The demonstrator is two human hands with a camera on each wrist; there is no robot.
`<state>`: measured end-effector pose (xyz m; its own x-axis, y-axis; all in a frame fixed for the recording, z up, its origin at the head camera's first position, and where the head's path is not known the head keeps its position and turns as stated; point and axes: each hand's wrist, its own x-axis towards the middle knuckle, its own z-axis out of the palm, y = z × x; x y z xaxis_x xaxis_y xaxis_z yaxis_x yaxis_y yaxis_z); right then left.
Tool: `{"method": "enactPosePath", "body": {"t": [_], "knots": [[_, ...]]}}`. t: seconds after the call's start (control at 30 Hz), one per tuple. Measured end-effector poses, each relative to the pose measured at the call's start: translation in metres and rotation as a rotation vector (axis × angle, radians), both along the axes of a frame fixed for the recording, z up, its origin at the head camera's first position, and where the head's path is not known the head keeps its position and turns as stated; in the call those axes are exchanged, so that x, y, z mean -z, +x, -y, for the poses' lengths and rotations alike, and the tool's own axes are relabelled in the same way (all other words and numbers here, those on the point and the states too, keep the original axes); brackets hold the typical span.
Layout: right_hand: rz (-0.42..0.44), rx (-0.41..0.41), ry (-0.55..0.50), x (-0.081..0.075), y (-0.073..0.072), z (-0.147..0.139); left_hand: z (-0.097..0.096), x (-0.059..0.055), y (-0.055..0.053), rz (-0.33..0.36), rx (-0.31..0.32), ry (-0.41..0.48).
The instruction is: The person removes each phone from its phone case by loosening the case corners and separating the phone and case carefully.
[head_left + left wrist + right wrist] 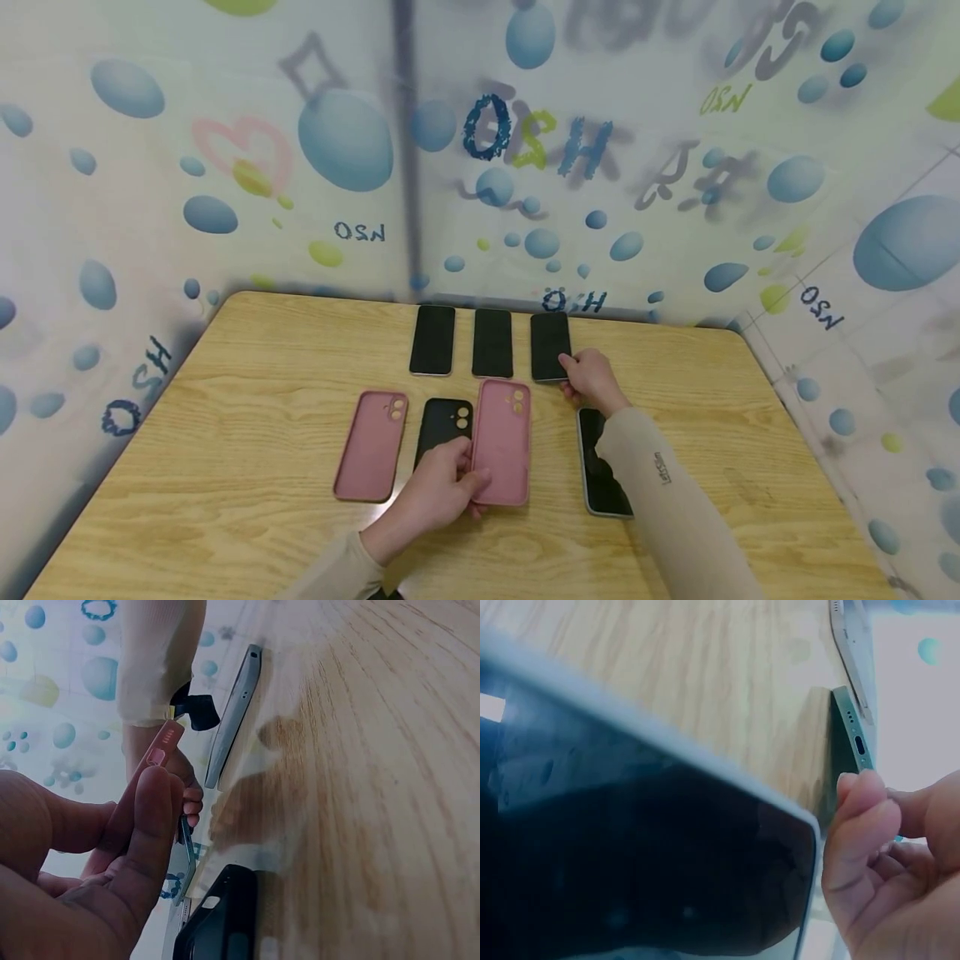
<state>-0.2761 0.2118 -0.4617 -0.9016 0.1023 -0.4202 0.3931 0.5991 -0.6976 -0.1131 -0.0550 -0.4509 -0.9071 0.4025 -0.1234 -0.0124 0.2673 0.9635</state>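
Observation:
My left hand (pixel 441 490) pinches a pink phone case (pixel 504 442) by its lower left edge, with the case's inside facing up. In the left wrist view the pink case (pixel 166 740) is seen edge-on between thumb and fingers, off the table. My right hand (pixel 594 379) pinches the lower right corner of a dark phone (pixel 551 346), the rightmost of the back row. The right wrist view shows that phone's green edge (pixel 855 731) tilted up from the wood. Below my right forearm lies another phone (pixel 606 492), partly covered by the sleeve.
Two more dark phones, one at the left (pixel 432 340) and one in the middle (pixel 492 343), lie at the back. A second pink case (pixel 371 446) lies at left. Beside it a black case (pixel 444 421) is partly hidden by my left hand. Patterned curtains (pixel 495 242) border the wooden table (pixel 225 517).

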Motion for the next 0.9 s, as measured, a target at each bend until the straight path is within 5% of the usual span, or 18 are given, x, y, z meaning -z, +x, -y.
{"method": "enactPosePath", "body": {"t": [0.3, 0.9], "knots": [[-0.033, -0.095, 0.294, -0.0040, 0.0013, 0.0001, 0.0000, 0.0015, 0.0004, 0.015, 0.004, -0.008], [-0.055, -0.041, 0.250, -0.0035, 0.0022, -0.0001, 0.0002, -0.0001, 0.0013, 0.008, 0.011, -0.022]]}}
